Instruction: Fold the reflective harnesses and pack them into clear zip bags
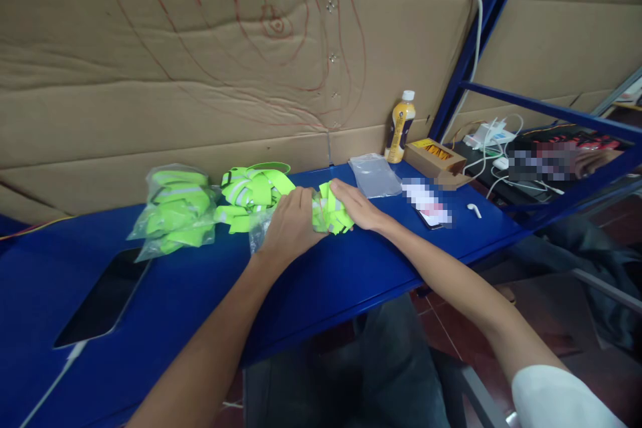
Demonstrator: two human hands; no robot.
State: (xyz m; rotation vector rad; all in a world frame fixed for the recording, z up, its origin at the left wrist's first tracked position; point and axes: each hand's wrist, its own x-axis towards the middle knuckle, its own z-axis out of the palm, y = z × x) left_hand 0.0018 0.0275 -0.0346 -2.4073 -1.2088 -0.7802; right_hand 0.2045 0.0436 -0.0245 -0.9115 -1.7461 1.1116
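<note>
A folded bundle of neon-green reflective straps (pixel 335 212) sits between my two hands over the table. My left hand (pixel 292 224) is closed around a clear plastic bag (pixel 258 227), whose loose end trails out to its left. The bag appears to cover part of the bundle, though my fingers hide where it opens. From the right, my right hand (pixel 357 206) grips the bundle, fingers curled over its far side. Close behind my left hand lies a loose pile of the same green straps (pixel 255 190). Farther left, more straps are packed in a clear bag (pixel 178 210).
On the blue table (pixel 200 307) lie a dark tablet (pixel 105 297) with a white cable, a flat plastic bag (pixel 375 175), a phone (pixel 429 204) and an earbud (pixel 473 210). A yellow bottle (pixel 400 127) and cardboard box (pixel 435 159) stand near a blue post (pixel 476 47).
</note>
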